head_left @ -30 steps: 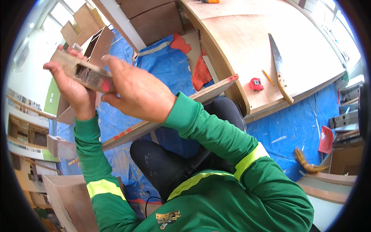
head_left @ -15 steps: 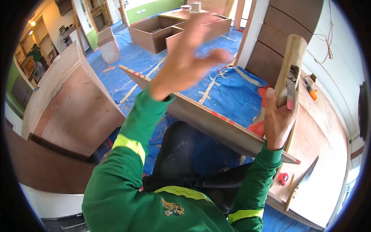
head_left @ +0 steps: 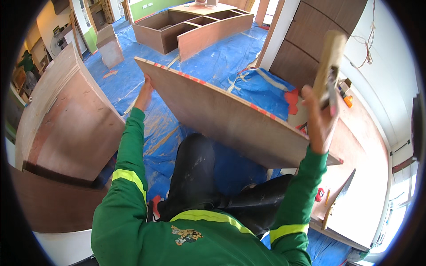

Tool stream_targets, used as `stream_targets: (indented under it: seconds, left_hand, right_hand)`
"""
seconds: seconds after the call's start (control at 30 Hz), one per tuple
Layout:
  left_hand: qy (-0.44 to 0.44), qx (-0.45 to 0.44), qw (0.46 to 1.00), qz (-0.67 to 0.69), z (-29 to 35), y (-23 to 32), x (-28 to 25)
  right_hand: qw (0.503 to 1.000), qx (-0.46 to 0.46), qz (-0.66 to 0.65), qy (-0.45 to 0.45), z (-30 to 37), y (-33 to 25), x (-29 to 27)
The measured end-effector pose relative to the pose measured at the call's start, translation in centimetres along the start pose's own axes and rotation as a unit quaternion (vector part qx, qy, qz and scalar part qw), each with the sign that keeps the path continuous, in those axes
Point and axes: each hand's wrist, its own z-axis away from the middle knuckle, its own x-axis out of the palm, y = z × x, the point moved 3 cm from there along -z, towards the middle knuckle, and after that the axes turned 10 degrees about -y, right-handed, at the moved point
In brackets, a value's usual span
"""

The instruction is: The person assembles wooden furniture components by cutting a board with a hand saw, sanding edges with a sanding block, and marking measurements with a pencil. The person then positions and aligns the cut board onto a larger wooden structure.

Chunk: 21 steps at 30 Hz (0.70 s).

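Note:
A brown plywood panel (head_left: 222, 119) stands tilted on edge before my knees, its upper edge striped with red marks. My left hand (head_left: 145, 92) grips the panel's left end, its fingers partly hidden behind the board. Raised above the panel's right part, my right hand (head_left: 320, 119) holds a wooden hand plane (head_left: 330, 55) upright. The plane's metal blade shows near my fingers, and the tool is slightly blurred.
On the pale board at right lie a handsaw (head_left: 341, 195), a red tape measure (head_left: 319, 194), a pencil (head_left: 327, 197) and an orange-handled tool (head_left: 348, 101). A curved cabinet (head_left: 75, 133) stands at left. Blue sheeting (head_left: 199, 75) covers the floor. An open-topped cabinet frame (head_left: 155, 37) lies farther back.
My left hand has come down leftward from mid-air and taken hold of the panel's left end. The panel stands more upright, showing more of its face. The plane stays in my right hand.

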Motion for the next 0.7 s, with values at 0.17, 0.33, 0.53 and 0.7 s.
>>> stream_targets:
  seconds: [0.17,0.33,0.53,0.7]
  left_hand:
    - [0.048,-0.015,0.979,0.197,1.2,-7.3,0.8]
    - [0.083,0.039,0.950,0.299,1.2,-5.4,3.8]
    - [0.180,0.065,0.900,0.391,-3.8,2.8,9.3]
    - [0.219,0.124,0.892,0.375,-7.6,17.2,13.5]
  right_hand:
    - [0.975,-0.055,0.180,-0.114,5.7,-1.8,2.5]
    - [0.949,-0.034,0.249,-0.192,5.9,-3.8,1.9]
    - [0.948,-0.043,0.246,-0.194,7.4,-4.4,-1.9]
    - [0.955,-0.071,0.288,-0.008,11.0,-4.8,-6.1]
